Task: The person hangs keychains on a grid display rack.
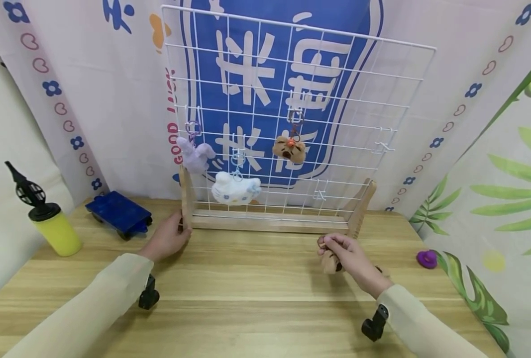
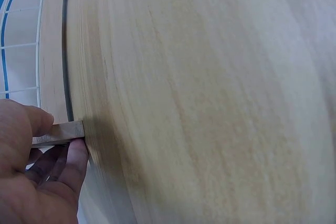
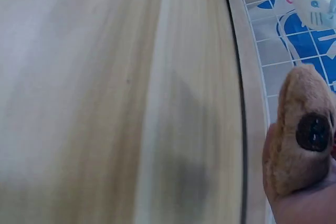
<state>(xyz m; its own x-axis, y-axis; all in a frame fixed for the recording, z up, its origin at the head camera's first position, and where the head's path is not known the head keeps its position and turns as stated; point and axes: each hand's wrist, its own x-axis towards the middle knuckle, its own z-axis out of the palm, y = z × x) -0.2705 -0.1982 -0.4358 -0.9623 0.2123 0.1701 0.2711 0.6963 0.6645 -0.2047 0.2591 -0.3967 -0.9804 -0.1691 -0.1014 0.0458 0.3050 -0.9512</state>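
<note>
My left hand (image 1: 168, 238) grips the left foot of the wooden stand (image 1: 269, 224), the thumb on one face and fingers on the other in the left wrist view. A white wire grid (image 1: 350, 119) stands upright in that stand. In front of the stand's right end, my right hand (image 1: 352, 256) pinches the top of a brown plush keychain (image 1: 329, 263). Its furry head with a dark nose (image 3: 313, 131) shows in the right wrist view. On the grid hang a purple plush (image 1: 197, 156), a white cat-shaped plush (image 1: 235, 190) and a brown bear plush (image 1: 289, 150).
White hooks (image 1: 321, 191) sit on the grid's right side. A blue cart (image 1: 119, 211) and a yellow hand pump (image 1: 56, 231) stand at the table's left. To the right lies a small purple object (image 1: 427, 259). A patterned cloth (image 1: 131, 99) hangs behind the grid.
</note>
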